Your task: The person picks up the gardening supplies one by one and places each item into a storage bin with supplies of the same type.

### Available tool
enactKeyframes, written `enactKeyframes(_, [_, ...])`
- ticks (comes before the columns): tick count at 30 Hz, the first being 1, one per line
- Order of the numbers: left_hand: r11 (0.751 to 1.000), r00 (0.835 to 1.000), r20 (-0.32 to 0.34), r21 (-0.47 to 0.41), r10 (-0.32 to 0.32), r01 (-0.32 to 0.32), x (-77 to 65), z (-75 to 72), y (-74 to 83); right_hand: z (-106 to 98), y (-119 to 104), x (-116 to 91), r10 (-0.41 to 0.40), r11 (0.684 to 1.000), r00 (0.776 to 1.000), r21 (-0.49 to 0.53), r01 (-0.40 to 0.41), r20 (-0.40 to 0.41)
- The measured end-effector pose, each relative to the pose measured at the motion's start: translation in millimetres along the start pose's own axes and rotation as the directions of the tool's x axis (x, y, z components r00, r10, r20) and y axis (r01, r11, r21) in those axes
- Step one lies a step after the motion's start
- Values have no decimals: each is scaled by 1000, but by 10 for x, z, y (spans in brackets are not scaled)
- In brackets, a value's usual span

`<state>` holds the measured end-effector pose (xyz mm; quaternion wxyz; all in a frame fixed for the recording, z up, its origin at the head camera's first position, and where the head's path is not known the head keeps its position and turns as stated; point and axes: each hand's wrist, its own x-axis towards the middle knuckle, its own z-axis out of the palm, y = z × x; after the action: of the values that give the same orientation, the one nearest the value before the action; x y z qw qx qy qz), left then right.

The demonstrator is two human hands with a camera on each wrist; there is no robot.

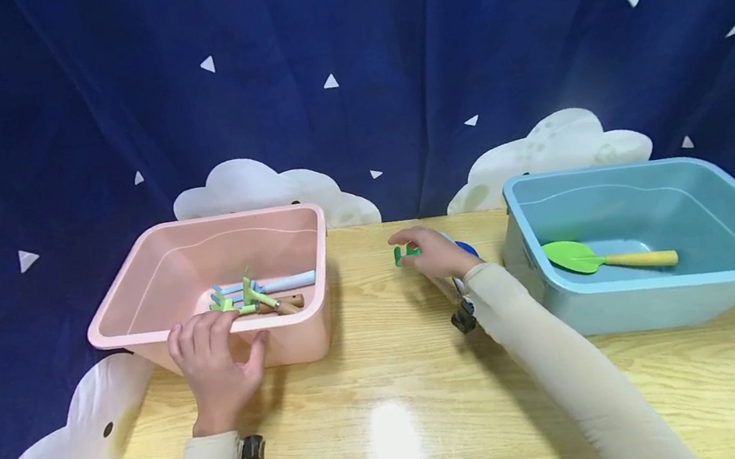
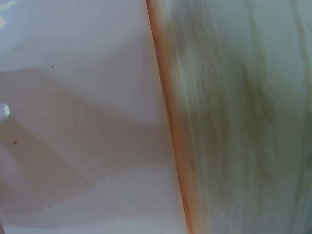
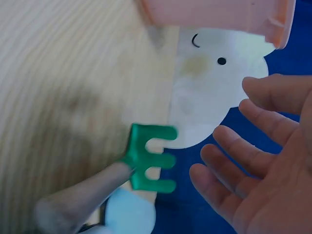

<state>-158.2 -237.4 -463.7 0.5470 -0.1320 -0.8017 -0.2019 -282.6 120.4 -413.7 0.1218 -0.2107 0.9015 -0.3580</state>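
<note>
My left hand (image 1: 217, 364) grips the front rim of a pink tub (image 1: 198, 228), fingers over the edge and thumb against its outer wall. Several small toy garden rakes (image 1: 257, 296) with green or blue heads lie inside. Near the table's far edge, my right hand (image 1: 437, 251) is over a green toy rake (image 3: 139, 156) with a wooden handle (image 3: 87, 195). In the right wrist view its fingers are spread and apart from the rake's head. A pale blue rounded thing (image 3: 130, 212) shows beside the rake, and a dark blue thing (image 1: 466, 248) is partly hidden behind my hand.
A blue tub (image 1: 636, 286) stands at the right, holding a green toy trowel (image 1: 572, 257) with a yellow handle. The wooden table (image 1: 338, 422) runs between the tubs up to a dark blue curtain (image 1: 337, 14) with white clouds.
</note>
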Motion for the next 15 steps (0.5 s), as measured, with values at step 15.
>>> enactKeyframes(15, [1000, 1000, 3, 2, 7, -7, -16, 2, -9, -4, 494, -239, 63, 995, 998, -73, -62, 11])
